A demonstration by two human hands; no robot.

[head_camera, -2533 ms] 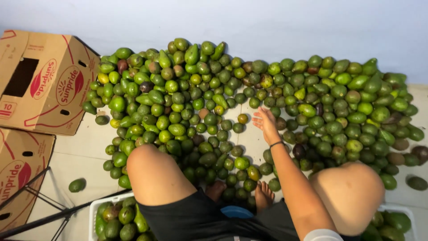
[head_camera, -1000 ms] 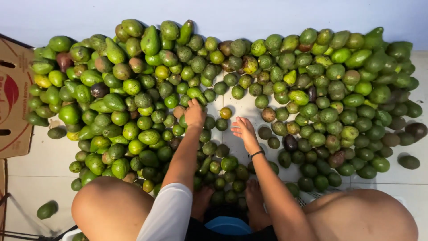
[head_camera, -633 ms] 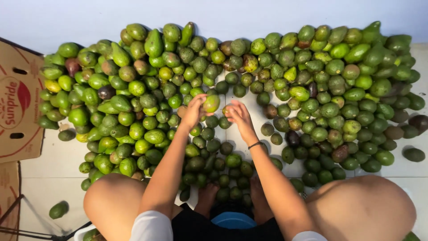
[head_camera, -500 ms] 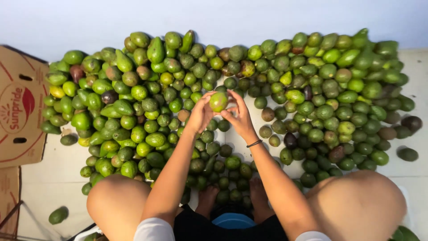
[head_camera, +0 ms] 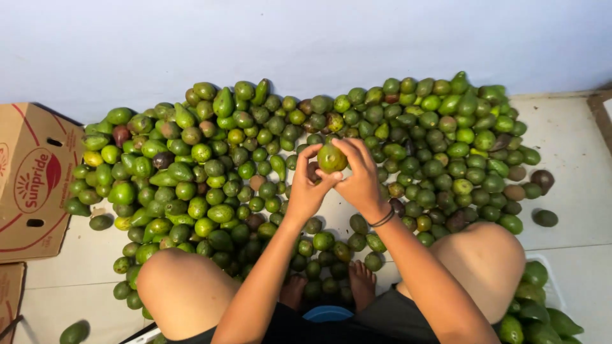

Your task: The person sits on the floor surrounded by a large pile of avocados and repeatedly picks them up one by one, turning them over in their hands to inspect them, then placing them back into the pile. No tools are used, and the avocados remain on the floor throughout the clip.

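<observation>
Both of my hands are raised over a big heap of green avocados [head_camera: 210,165] spread on the tiled floor. A single green avocado [head_camera: 331,158] with brownish spots is held between them. My left hand [head_camera: 307,185] grips it from the left and below. My right hand [head_camera: 357,175] wraps it from the right, with a dark band on that wrist. My bare knees and feet sit at the near edge of the heap.
A cardboard box [head_camera: 32,185] with a red and white print stands at the left, a second one below it. A white crate [head_camera: 542,299] holding avocados sits at the lower right. A pale wall [head_camera: 306,44] backs the heap. A few loose avocados [head_camera: 545,218] lie apart on the tiles.
My hands reached into the heap, picked up one avocado, came together around it and lifted it. The view also shifted slightly.
</observation>
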